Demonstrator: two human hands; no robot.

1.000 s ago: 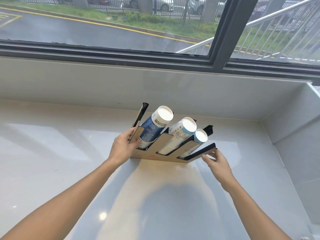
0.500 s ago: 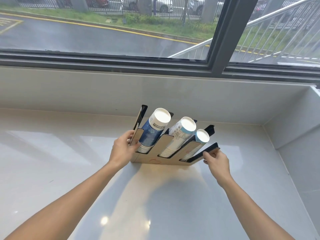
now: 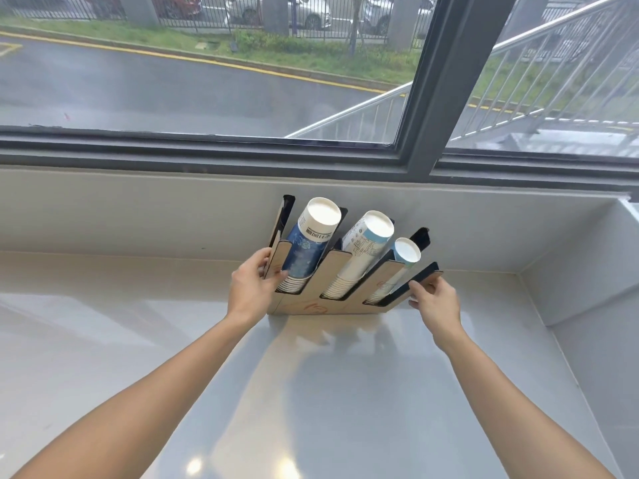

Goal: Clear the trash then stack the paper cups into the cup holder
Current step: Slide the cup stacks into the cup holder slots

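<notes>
A wooden cup holder [image 3: 333,271] with slanted black-lined slots stands on the white counter, close to the back wall. Three stacks of paper cups lie in its slots: a dark blue stack [image 3: 304,250] on the left, a white and light blue stack [image 3: 359,250] in the middle, a smaller stack [image 3: 397,271] on the right. My left hand [image 3: 250,285] grips the holder's left end panel. My right hand [image 3: 434,299] holds the tip of the holder's rightmost black divider.
The white glossy counter [image 3: 311,392] runs to a low back wall [image 3: 138,216] under a dark-framed window. A raised white ledge [image 3: 587,271] closes the right side, forming a corner behind the holder.
Both hands have pushed the cup holder away from me, toward the back wall. The right hand has closed onto the right divider's tip.
</notes>
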